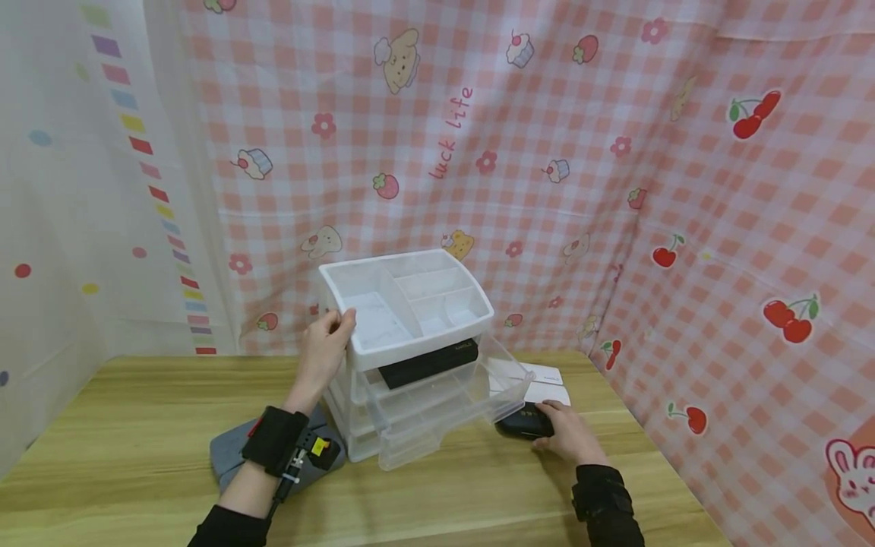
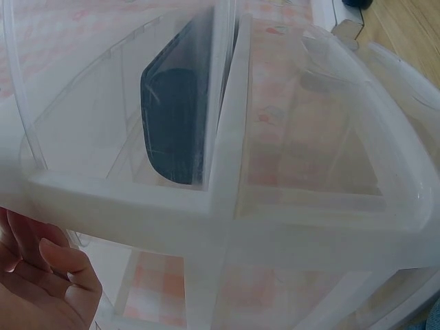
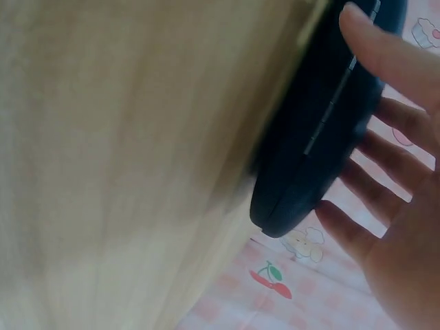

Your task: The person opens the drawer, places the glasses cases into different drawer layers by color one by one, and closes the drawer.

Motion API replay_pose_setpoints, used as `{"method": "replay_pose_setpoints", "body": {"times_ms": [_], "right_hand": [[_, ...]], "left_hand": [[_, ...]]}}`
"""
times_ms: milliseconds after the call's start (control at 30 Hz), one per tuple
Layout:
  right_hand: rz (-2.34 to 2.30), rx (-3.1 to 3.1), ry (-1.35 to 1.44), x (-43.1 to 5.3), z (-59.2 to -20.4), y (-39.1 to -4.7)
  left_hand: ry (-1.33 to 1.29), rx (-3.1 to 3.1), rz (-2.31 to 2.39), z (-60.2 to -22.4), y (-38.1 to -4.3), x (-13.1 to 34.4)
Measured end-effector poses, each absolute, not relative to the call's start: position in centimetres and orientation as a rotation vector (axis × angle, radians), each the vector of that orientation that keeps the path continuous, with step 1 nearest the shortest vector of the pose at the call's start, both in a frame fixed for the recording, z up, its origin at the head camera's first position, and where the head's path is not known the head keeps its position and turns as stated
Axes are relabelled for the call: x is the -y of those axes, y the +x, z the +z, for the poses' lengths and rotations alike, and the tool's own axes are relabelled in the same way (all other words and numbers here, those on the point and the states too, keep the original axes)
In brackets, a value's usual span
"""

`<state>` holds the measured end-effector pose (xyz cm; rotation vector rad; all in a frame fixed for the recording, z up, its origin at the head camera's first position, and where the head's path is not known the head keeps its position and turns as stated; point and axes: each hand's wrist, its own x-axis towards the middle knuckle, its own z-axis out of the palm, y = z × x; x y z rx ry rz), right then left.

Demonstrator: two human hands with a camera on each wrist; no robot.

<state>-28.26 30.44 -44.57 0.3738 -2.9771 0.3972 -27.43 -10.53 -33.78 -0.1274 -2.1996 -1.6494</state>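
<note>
A white plastic drawer organizer [image 1: 355, 346] stands on the table, tilted slightly in the head view, with a divided top tray. My left hand [image 1: 326, 346] grips the left rim of that tray, thumb on top; the left wrist view shows its curled fingers [image 2: 51, 275] at the frame's edge. One clear drawer [image 1: 417, 448] is pulled out at the front. A black box [image 1: 431, 363] lies inside under the top tray. To the right, my right hand [image 1: 569, 433] holds a rounded black case [image 1: 522, 422] on the table, thumb and fingers spread around its side [image 3: 309, 151].
White flat boxes [image 1: 547, 389] lie behind the black case, partly behind the clear drawer. A grey folded pouch [image 1: 232, 448] rests left of the organizer, beneath my left forearm. Checked pink curtains [image 1: 424, 152] hang behind and to the right of the wooden table [image 1: 150, 425].
</note>
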Motion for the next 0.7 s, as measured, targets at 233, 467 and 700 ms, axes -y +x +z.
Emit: {"method": "replay_pose_setpoints", "body": {"times_ms": [233, 467, 700], "right_hand": [[0.43, 2.927, 0.356, -29.97, -44.79, -28.44], [0.37, 2.919, 0.364, -29.85, -44.78, -28.57], [0.326, 2.961, 0.343, -29.99, -44.48, -28.23]], "left_hand": [[-0.131, 2.197, -1.655, -33.72, -27.41, 10.54], [-0.129, 2.184, -1.665, -33.73, -27.43, 10.58], [-0.134, 2.191, -1.648, -33.86, -27.55, 10.6]]}}
